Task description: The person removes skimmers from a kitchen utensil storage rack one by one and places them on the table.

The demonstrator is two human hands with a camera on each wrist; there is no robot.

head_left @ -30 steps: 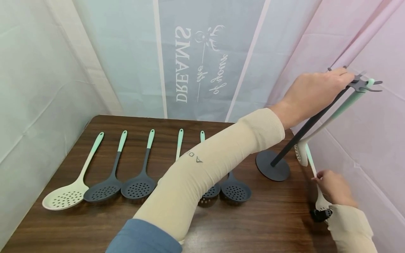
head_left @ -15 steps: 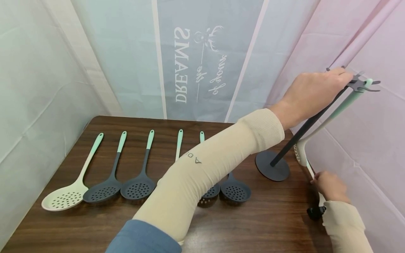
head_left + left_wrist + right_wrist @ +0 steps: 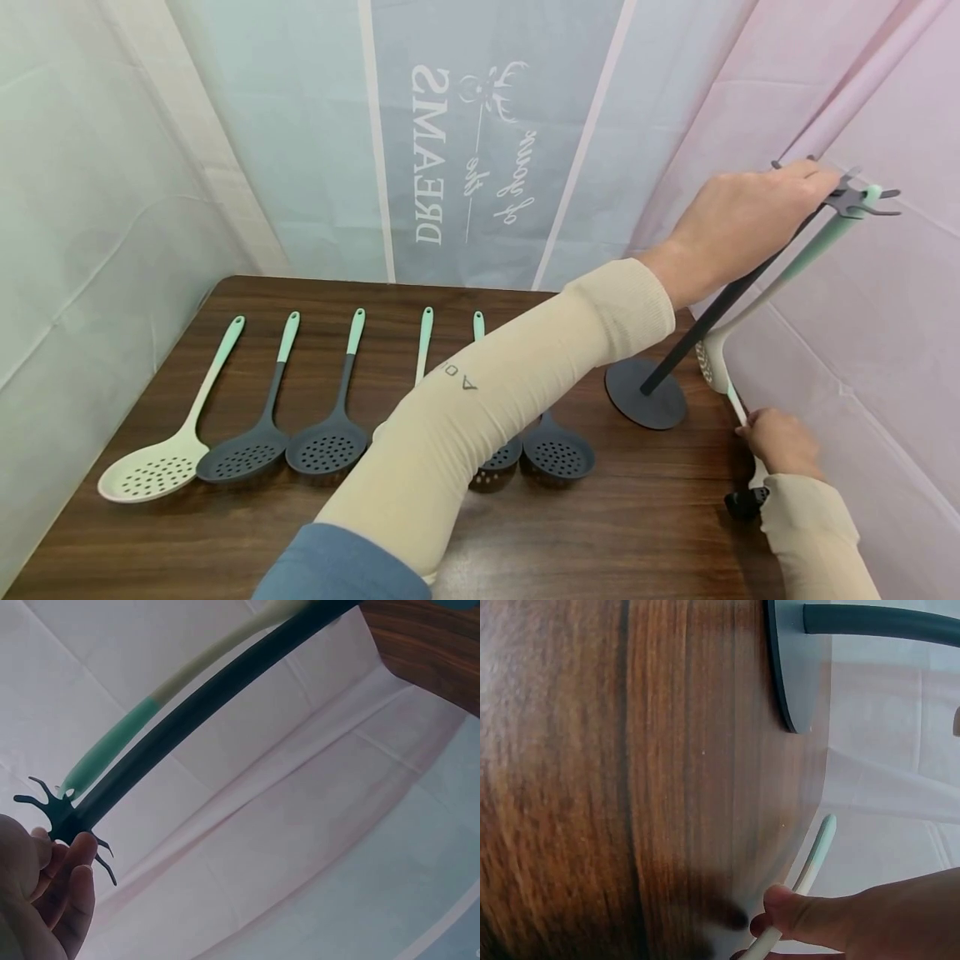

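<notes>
My left hand (image 3: 750, 221) grips the hooked top of a dark grey utensil stand (image 3: 697, 335). In the left wrist view, the fingertips pinch the stand's hook ring (image 3: 69, 819). From one hook hangs a cream skimmer with a mint handle (image 3: 821, 250), its perforated head (image 3: 712, 365) down beside the pole. At the table's right edge, my right hand (image 3: 785, 442) pinches the cream part of a second utensil's handle (image 3: 823, 840), which has a mint end. Its head is mostly hidden by the hand and sleeve.
A row of skimmers lies on the brown table (image 3: 600, 542): a cream one (image 3: 153, 471) at far left, then grey ones (image 3: 328, 442), some partly hidden under my left sleeve (image 3: 480, 392). The stand's round base (image 3: 645, 396) sits at the right. A pale curtain (image 3: 885, 333) borders the right edge.
My right hand has shifted slightly left with the utensil it holds, whose mint end now goes partly behind the hanging skimmer's head. The left hand keeps its grip on the stand.
</notes>
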